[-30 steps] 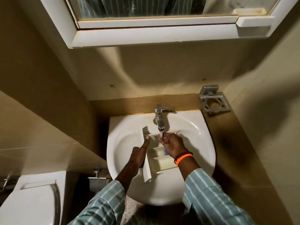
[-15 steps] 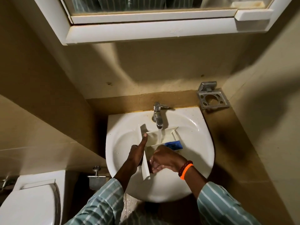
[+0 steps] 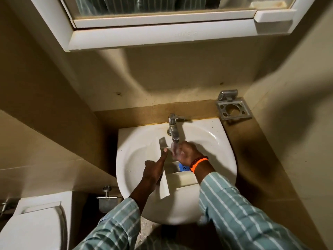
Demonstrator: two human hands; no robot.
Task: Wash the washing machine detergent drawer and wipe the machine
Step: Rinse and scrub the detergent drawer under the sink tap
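Your left hand grips the detergent drawer by its front panel: thumb laid up along the panel's face, fingers curled behind it and hidden. Your right hand is inside the drawer's far end, under the tap; fingers curled down into the compartment, wet. Can't tell if it's pinching anything or just rubbing.

Drawer sits in the sink bowl, held off the basin. The panel's long axis runs near to far, tilted slightly left at the far end. The drawer body sticks out to the right of the panel, open top facing up.

Water runs from the tap onto the far compartment, right by your right-hand fingers.

Hard to make out: the far compartments are covered by your right hand; the blue insert shows only as a corner under your wrist. The near compartment is visible, shallow, cream. The drawer's right edge is hidden by your sleeve.

Materials: drawer is off-white moulded plastic, flat slab panel, thin partition walls. Sink is glossy white ceramic, rounded front, speckled with grime at the rim. Tap is dull chrome. Orange band and dark beads on your right wrist. Metal holder on the wall right of the sink, toilet cut off at lower left
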